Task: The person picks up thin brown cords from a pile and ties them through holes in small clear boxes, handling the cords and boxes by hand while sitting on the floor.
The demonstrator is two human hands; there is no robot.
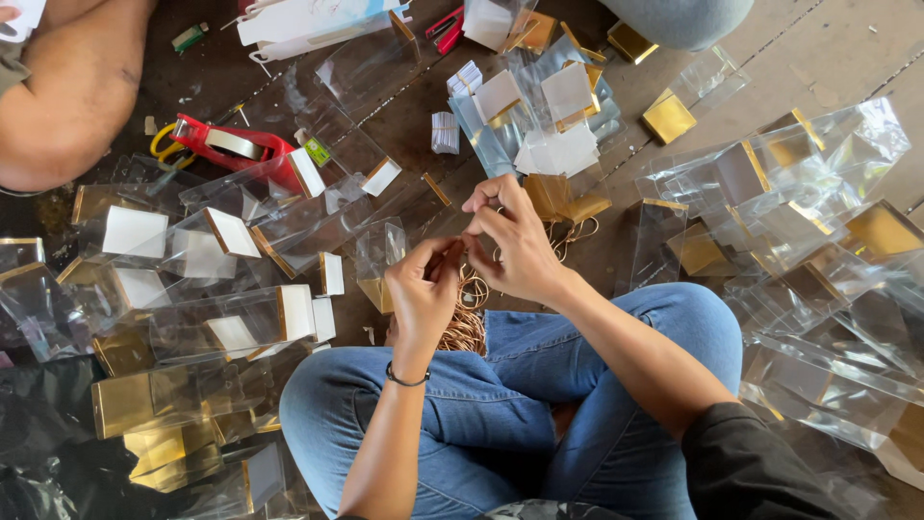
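Head view: we see the left hand and right hand meeting at centre, fingers pinched shut on thin gold cord. A gold cord bundle lies at 6 o'clock of the hands. Clear gold-based boxes at 9 o'clock; red tape dispenser at 10.

Left side: clear boxes crowded the floor.
Right side: more clear bags blocked it.
Upper right: bare floor lay open.
Upper left: red tape dispenser stood.
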